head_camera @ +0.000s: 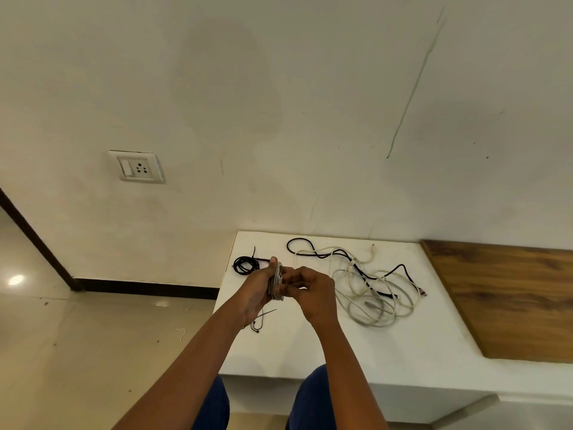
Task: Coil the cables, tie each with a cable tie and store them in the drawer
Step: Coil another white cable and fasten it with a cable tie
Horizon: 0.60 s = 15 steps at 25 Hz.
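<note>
Here both hands' grips, left hand (pixel 259 293) and right hand (pixel 313 293), clasp the coiled white cable (pixel 276 282) above the counter's left edge (pixel 221 293)

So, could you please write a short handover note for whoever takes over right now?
Left hand holds a coiled pale cable; right hand pinches it, no tie visible on it.
Done: black coil, tied, on the white counter.
Loose cable ties lie near the left wrist.
Left: tie this coil, untangle the white and black cables, stow everything. No drawer in view.
</note>
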Each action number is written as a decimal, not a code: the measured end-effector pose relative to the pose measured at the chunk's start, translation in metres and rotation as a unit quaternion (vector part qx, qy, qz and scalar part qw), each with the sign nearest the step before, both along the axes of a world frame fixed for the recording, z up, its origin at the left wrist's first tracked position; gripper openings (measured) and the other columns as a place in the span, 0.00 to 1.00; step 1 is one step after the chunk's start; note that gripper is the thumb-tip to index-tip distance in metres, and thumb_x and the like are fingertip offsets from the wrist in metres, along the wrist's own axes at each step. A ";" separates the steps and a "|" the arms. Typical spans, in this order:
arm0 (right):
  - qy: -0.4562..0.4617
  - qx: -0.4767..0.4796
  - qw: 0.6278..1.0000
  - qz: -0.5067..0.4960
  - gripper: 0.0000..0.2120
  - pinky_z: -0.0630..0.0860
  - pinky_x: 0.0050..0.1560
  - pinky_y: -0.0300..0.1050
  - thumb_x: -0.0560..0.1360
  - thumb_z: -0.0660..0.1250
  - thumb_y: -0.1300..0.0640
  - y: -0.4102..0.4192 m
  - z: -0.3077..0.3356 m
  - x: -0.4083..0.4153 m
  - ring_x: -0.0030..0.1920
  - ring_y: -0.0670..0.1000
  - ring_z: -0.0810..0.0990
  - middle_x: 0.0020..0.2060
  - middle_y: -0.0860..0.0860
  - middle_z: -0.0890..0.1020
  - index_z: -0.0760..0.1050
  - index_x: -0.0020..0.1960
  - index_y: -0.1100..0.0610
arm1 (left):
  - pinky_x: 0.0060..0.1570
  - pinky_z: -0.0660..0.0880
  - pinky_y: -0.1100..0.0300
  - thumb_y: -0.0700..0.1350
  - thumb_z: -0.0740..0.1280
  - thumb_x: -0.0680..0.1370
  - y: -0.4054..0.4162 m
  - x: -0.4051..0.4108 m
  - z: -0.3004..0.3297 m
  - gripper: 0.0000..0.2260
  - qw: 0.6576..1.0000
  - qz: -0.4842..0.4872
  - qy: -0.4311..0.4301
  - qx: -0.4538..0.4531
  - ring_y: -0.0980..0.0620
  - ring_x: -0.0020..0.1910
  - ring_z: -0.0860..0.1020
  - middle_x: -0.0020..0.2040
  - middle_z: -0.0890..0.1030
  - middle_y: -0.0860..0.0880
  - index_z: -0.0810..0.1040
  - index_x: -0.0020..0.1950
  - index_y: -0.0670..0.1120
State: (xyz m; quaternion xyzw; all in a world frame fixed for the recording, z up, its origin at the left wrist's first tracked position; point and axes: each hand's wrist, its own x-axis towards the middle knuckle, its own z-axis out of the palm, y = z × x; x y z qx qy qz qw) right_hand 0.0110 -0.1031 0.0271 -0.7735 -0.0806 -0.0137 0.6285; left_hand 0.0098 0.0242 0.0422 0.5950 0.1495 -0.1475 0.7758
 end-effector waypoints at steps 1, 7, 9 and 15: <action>0.011 0.010 1.000 0.007 0.13 0.78 0.43 0.33 0.64 0.76 0.66 0.001 -0.003 0.000 0.39 0.41 0.83 0.33 0.40 0.84 0.82 0.38 0.48 | 0.39 0.73 0.61 0.54 0.53 0.82 0.001 0.000 -0.004 0.20 1.000 -0.003 -0.004 0.000 0.57 0.31 0.79 0.36 0.83 0.51 0.79 0.49 0.43; 0.063 0.057 0.996 0.007 0.08 0.81 0.48 0.44 0.68 0.74 0.65 0.009 -0.025 -0.003 0.46 0.48 0.84 0.41 0.44 0.83 0.83 0.44 0.55 | 0.43 0.74 0.60 0.53 0.56 0.82 0.009 0.000 -0.027 0.18 1.000 -0.005 0.012 0.007 0.54 0.36 0.78 0.37 0.82 0.49 0.81 0.48 0.45; 0.025 -0.013 0.998 -0.051 0.10 0.76 0.42 0.37 0.65 0.77 0.60 0.013 -0.026 -0.005 0.40 0.40 0.79 0.41 0.39 0.79 0.81 0.42 0.48 | 0.44 0.76 0.58 0.51 0.57 0.81 0.011 -0.001 -0.032 0.16 0.999 0.014 0.034 -0.027 0.53 0.36 0.80 0.38 0.83 0.48 0.80 0.50 0.43; 0.085 -0.010 0.995 0.060 0.30 0.72 0.55 0.35 0.69 0.74 0.58 0.010 -0.035 0.001 0.59 0.41 0.70 0.60 0.39 0.70 0.68 0.66 0.42 | 0.36 0.77 0.59 0.48 0.56 0.80 0.011 0.003 -0.039 0.15 0.999 -0.018 0.050 -0.011 0.52 0.35 0.80 0.41 0.84 0.47 0.79 0.50 0.42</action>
